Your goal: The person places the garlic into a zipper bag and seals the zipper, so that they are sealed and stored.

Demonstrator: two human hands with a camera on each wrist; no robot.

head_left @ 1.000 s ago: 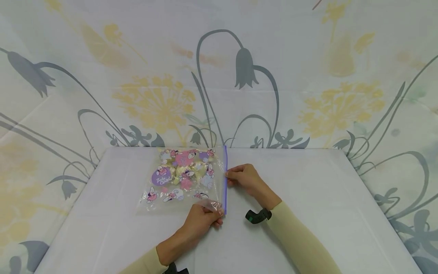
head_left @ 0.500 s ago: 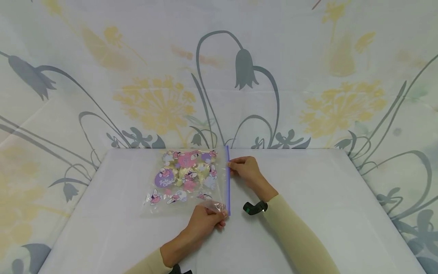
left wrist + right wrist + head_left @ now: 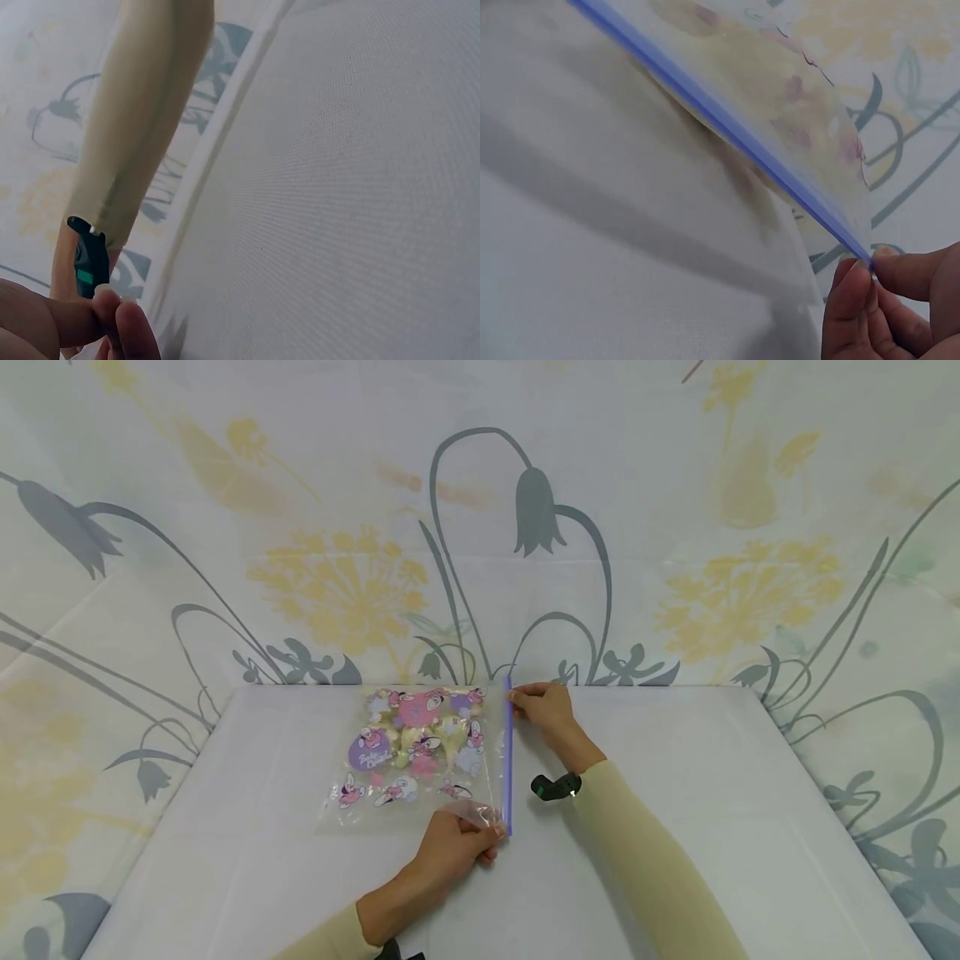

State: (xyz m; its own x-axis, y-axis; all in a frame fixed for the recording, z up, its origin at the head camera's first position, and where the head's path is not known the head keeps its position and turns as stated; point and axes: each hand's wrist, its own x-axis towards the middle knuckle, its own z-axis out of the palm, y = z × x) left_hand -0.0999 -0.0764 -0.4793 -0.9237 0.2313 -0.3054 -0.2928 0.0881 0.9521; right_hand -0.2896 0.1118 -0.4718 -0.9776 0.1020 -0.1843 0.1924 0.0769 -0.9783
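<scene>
A clear zip bag (image 3: 412,743) printed with pink and purple cartoon figures lies on the white table, pale yellow rounded things showing inside it. Its purple zip strip (image 3: 509,760) runs along the right side. My right hand (image 3: 547,710) pinches the strip near its far end between thumb and fingers; the right wrist view shows this pinch on the blue-looking strip (image 3: 727,139) up close. At the near right corner, my left hand (image 3: 453,852) pinches the bag, folding a bit of the film over. In the left wrist view the left fingers (image 3: 135,330) show without the bag.
White cloth (image 3: 660,835) covers the table. Behind it stands a flower-patterned curtain (image 3: 645,527), meeting the table's back edge close to the bag's far side. A dark wrist device (image 3: 555,787) sits on the right wrist.
My right hand has slid along the zip strip toward its far end. The bag and my left hand have shifted slightly to the right.
</scene>
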